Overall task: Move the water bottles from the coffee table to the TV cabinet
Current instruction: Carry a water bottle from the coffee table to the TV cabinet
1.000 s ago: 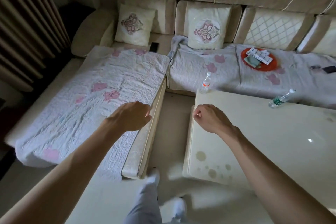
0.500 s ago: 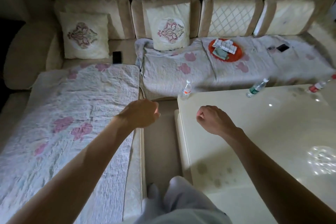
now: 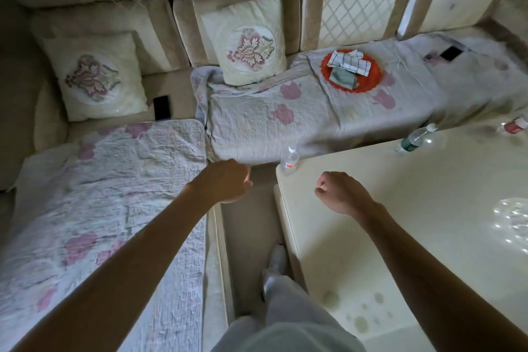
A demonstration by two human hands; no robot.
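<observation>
Standing upright, the nearest bottle [image 3: 290,158] sits ten o'clock of the right hand [image 3: 340,194]; it and the left hand [image 3: 225,180] are curled, empty.

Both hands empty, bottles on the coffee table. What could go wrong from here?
1. The orange-label bottle stands at the corner of the coffee table; a sloppy reach by the right hand may knock it off into the gap.
2. The green-label bottle and red-label bottle sit along the far edge; the red one is cropped at the frame edge and could be missed.
</observation>
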